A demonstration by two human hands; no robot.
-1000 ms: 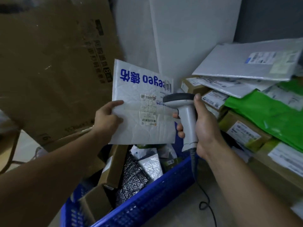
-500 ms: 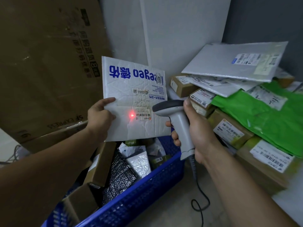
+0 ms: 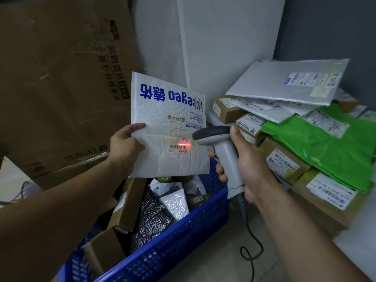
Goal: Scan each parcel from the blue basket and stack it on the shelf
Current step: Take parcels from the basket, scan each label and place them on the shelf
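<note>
White padded mailer [image 3: 162, 127] at frame centre, gripped by the left hand [image 3: 125, 146]; the right hand [image 3: 247, 165] grips a grey scanner [image 3: 221, 151] above the blue basket [image 3: 173, 247], grey walls [image 3: 234, 37] behind.

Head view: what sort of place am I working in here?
Likely a parcel depot or pickup room: labelled parcels piled at right, a blue basket of more, and a barcode scanner in the right hand, aimed at a white mailer.

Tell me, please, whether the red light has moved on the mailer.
Yes: against the barcode on the mailer, the red light shifted right, from beside its left end to a line over its right end.
</note>
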